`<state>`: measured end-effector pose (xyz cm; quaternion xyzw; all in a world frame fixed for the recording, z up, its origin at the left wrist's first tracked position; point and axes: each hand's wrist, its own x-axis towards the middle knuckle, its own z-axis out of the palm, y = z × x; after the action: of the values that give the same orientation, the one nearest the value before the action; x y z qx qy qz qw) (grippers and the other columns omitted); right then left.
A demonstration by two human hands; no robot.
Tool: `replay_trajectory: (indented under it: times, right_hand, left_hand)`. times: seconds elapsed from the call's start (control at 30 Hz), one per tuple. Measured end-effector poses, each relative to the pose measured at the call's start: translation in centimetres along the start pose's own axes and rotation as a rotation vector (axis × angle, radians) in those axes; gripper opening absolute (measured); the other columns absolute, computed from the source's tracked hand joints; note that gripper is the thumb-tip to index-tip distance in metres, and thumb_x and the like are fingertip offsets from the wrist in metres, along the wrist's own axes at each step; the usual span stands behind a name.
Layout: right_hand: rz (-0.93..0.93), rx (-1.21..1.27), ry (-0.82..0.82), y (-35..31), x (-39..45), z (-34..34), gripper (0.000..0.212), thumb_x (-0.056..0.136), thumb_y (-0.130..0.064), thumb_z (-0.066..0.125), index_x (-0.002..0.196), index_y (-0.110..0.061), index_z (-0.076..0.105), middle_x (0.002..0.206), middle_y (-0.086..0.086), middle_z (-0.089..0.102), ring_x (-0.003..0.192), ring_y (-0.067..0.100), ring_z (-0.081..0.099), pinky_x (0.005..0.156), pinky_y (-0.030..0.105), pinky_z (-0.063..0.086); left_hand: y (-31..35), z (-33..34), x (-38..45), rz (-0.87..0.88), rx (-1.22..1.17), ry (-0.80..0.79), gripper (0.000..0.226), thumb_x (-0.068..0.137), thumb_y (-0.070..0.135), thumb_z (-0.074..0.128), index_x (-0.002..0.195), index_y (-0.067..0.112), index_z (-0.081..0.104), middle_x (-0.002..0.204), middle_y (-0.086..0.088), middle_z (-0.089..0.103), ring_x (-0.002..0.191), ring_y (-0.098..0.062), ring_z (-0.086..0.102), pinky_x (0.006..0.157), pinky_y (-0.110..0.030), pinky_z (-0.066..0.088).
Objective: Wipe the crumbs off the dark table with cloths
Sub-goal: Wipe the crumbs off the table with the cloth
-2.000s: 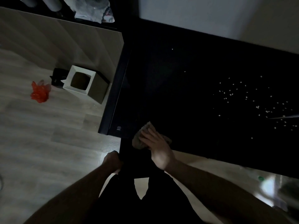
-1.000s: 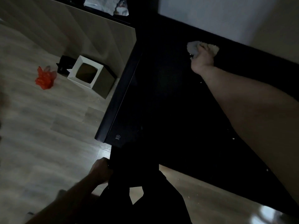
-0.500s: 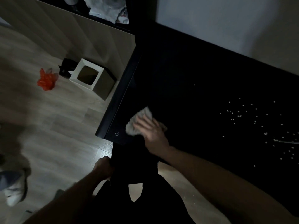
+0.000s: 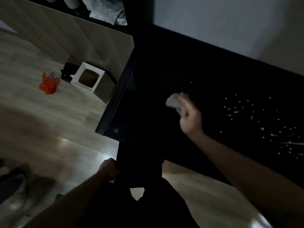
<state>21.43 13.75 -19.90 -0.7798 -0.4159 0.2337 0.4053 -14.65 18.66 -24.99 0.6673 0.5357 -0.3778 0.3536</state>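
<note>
Dim room: dark table, crumbs scattered right of blurred right hand pressing cloth; wood floor beside table.

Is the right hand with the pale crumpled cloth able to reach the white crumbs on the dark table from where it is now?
Probably yes: the right hand holds the pale crumpled cloth over the dark table, and nothing stands between it and the white crumbs.
</note>
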Motion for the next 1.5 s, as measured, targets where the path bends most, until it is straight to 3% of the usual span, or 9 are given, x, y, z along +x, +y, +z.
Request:
replay_trajectory:
  times: [0.13,0.23,0.4,0.7,0.9,1.0,1.1,1.27,1.5]
  right_hand:
    - [0.154,-0.215,0.082,3.3,8.5,-4.0,0.061,0.095,0.007,0.042,0.149,-0.021,0.052,0.162,0.007,0.041,0.152,0.021,0.034,0.126,0.027,0.022]
    - [0.242,-0.343,-0.041,5.4,12.5,-4.7,0.055,0.103,-0.008,0.044,0.156,-0.023,0.040,0.170,0.010,0.020,0.157,0.027,0.020,0.128,0.033,0.016]
    - [0.251,-0.671,-0.252,7.3,13.6,-2.7,0.064,0.105,-0.032,0.041,0.163,-0.026,0.016,0.172,0.009,0.004,0.158,0.033,-0.001,0.127,0.054,0.014]
    - [-0.096,-0.347,-0.344,2.8,-4.7,5.0,0.055,0.104,-0.029,0.030,0.158,-0.022,0.038,0.168,0.002,0.030,0.158,0.027,0.019,0.124,0.054,0.018]
    - [-0.154,-0.333,-0.438,1.0,-16.4,8.8,0.068,0.092,-0.012,0.051,0.158,-0.024,0.038,0.169,-0.008,0.025,0.159,0.009,0.005,0.128,0.042,0.024]
    - [-0.054,-0.162,-0.408,-1.3,-19.0,7.7,0.056,0.097,-0.035,0.038,0.148,-0.021,0.054,0.158,-0.010,0.044,0.153,0.003,0.024,0.124,0.026,0.027]
    - [0.030,0.004,-0.317,-2.3,-21.3,6.5,0.044,0.106,-0.039,0.045,0.146,-0.025,0.056,0.156,-0.015,0.044,0.149,-0.002,0.033,0.121,0.020,0.031]
    - [0.280,0.049,0.023,-0.8,-21.6,2.9,0.054,0.103,0.002,0.048,0.145,-0.033,0.054,0.157,-0.012,0.047,0.148,0.007,0.040,0.121,0.028,0.035]
    - [0.393,-0.031,0.286,3.6,-17.2,-6.6,0.049,0.104,-0.004,0.052,0.152,-0.015,0.047,0.158,0.000,0.046,0.149,0.012,0.038,0.125,0.040,0.033]
  left_hand:
    - [0.5,0.8,-0.2,-0.010,-0.031,0.009,0.023,0.082,0.023,0.059,0.061,0.016,0.052,0.072,-0.004,0.061,0.071,-0.022,0.061,0.061,-0.026,0.045]
    - [0.6,1.2,0.2,-0.005,-0.031,0.026,0.016,0.082,0.023,0.059,0.070,0.012,0.062,0.075,-0.005,0.065,0.071,-0.022,0.063,0.062,-0.027,0.048]
    - [0.9,1.8,0.8,-0.020,-0.028,0.041,0.027,0.078,0.020,0.060,0.054,0.015,0.048,0.056,0.003,0.053,0.062,-0.020,0.058,0.057,-0.027,0.043]
    - [2.1,1.5,1.0,0.041,0.038,0.011,0.029,0.083,0.020,0.060,0.058,0.022,0.046,0.061,0.007,0.050,0.072,-0.020,0.060,0.061,-0.026,0.043]
    - [2.7,1.0,1.2,0.082,0.122,-0.034,0.021,0.086,0.025,0.058,0.069,0.015,0.051,0.085,-0.008,0.065,0.100,-0.028,0.070,0.066,-0.026,0.044]
    - [3.1,0.8,1.0,0.110,0.171,-0.036,0.014,0.086,0.025,0.059,0.088,0.011,0.056,0.106,-0.013,0.072,0.104,-0.028,0.070,0.068,-0.027,0.047]
    - [3.4,0.5,0.8,0.122,0.210,-0.043,0.017,0.086,0.023,0.062,0.094,0.009,0.058,0.110,-0.013,0.072,0.105,-0.027,0.069,0.077,-0.029,0.052]
    - [3.2,0.5,1.1,0.108,0.253,-0.113,0.018,0.078,0.019,0.073,0.085,0.011,0.058,0.101,-0.010,0.075,0.096,-0.024,0.073,0.073,-0.028,0.057]
    - [4.5,1.4,0.5,0.083,0.217,-0.126,0.014,0.078,0.016,0.069,0.077,0.011,0.056,0.072,-0.004,0.069,0.089,-0.022,0.075,0.070,-0.028,0.059]
